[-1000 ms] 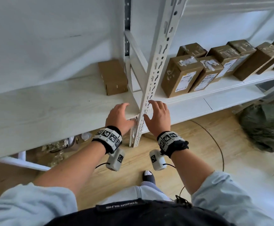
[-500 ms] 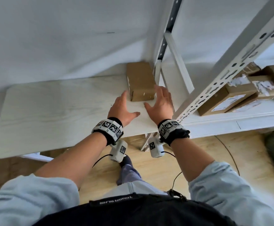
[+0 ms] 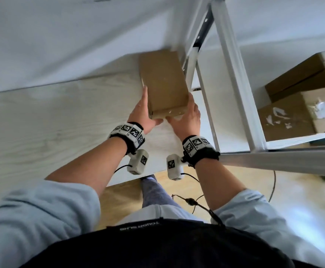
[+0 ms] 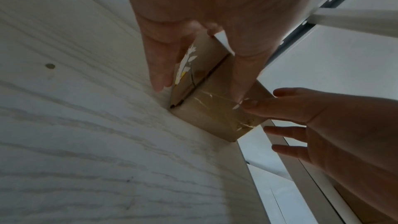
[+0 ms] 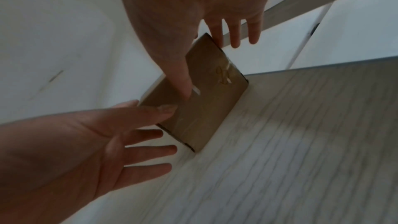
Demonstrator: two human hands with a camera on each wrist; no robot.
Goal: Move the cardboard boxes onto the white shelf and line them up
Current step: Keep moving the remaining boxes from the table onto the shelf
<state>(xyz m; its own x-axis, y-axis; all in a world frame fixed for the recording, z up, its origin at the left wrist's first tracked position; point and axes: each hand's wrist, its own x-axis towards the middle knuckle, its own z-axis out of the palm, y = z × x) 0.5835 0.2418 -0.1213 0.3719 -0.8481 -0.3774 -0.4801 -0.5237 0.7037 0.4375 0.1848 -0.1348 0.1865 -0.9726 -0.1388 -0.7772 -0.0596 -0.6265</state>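
A plain cardboard box (image 3: 163,84) lies on the pale wood-grain table (image 3: 61,117), its far end against the wall and its right side close to the white shelf upright (image 3: 235,74). My left hand (image 3: 144,111) lies flat along the box's left side with its thumb on the near face. My right hand (image 3: 188,115) is on the near right corner, fingers straight. In the left wrist view the left hand (image 4: 163,57) straddles the taped box (image 4: 215,113), with the right hand (image 4: 323,125) beside it. The right wrist view shows the box (image 5: 206,108) between both hands.
Several taped cardboard boxes (image 3: 293,113) stand on the white shelf board (image 3: 233,128) to the right. A slanted shelf brace (image 3: 208,105) runs just right of my right hand. The wall is directly behind the box. Below lie wooden floor (image 3: 235,186) and a cable (image 3: 273,182).
Both hands moved forward from the shelf upright to the table, and now touch the sides and near face of the box. The view turned left and closer.
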